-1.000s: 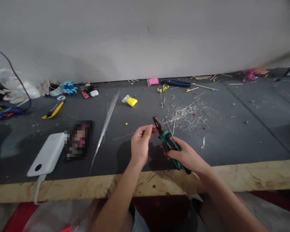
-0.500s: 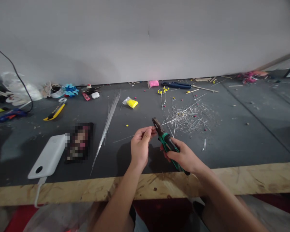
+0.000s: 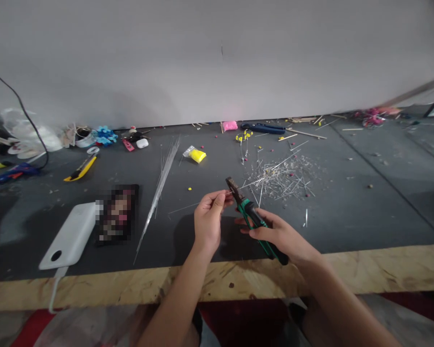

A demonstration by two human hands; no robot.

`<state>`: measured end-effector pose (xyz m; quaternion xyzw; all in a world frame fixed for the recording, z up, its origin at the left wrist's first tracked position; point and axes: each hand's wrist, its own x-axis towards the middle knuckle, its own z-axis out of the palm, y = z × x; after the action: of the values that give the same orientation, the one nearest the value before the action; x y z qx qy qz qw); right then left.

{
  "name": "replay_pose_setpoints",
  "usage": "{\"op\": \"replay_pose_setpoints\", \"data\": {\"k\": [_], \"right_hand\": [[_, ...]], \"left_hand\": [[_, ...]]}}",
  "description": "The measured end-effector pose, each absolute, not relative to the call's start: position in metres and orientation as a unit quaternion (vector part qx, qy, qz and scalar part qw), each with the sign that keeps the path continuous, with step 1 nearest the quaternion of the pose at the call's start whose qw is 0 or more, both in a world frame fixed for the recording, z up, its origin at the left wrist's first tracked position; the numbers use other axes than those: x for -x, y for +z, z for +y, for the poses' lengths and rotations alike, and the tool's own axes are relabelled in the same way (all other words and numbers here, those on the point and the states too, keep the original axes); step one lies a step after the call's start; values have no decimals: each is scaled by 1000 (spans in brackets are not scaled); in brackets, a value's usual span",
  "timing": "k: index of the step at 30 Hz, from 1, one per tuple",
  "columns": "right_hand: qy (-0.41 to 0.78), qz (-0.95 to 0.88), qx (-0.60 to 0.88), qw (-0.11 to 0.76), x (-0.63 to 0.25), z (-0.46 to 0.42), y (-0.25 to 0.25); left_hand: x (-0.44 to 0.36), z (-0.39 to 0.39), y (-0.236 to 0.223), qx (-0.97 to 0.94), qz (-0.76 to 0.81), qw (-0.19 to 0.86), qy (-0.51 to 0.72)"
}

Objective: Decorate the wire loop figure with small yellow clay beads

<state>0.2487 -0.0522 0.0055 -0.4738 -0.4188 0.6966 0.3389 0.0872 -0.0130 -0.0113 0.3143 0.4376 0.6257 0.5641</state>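
Note:
My right hand [image 3: 275, 236] grips the green and black handles of a pair of pliers [image 3: 251, 217], whose jaws point up and to the left. My left hand [image 3: 209, 218] pinches a thin metal wire [image 3: 227, 193] just left of the jaws, with the wire reaching into them. Both hands hover over the dark table mat [image 3: 347, 212] near its front edge. A heap of cut wire bits [image 3: 282, 176] lies just beyond the pliers.
A bundle of long wires [image 3: 159, 185] lies left of my hands. A white power bank [image 3: 70, 236] and a phone [image 3: 117, 212] sit at the front left. A yellow utility knife [image 3: 80, 168], yellow clay [image 3: 197, 154], pink clay [image 3: 230, 125] and blue pliers [image 3: 264, 127] lie further back.
The pliers' jaws have closed in on the wire held by my left hand, and my right fingers have loosened a little on the handles. Both hands stay in nearly the same place.

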Motion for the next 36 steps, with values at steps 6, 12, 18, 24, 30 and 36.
{"op": "replay_pose_setpoints", "data": {"k": [6, 12, 18, 24, 30, 36], "right_hand": [[679, -415, 483, 365, -253, -54, 2], [670, -440, 489, 345, -249, -51, 0], [699, -426, 459, 345, -252, -51, 3], [694, -450, 468, 312, -257, -54, 16], [692, -447, 473, 311, -260, -57, 19], [701, -401, 476, 349, -262, -56, 22]], "left_hand": [[-88, -14, -10, -314, 434, 566, 627], [-86, -14, -13, -328, 434, 554, 630], [-85, -14, -14, -331, 432, 554, 630], [-86, -13, -13, -338, 428, 555, 628], [-85, -19, -11, -377, 426, 520, 637], [-81, -22, -5, -397, 400, 479, 673]]}}
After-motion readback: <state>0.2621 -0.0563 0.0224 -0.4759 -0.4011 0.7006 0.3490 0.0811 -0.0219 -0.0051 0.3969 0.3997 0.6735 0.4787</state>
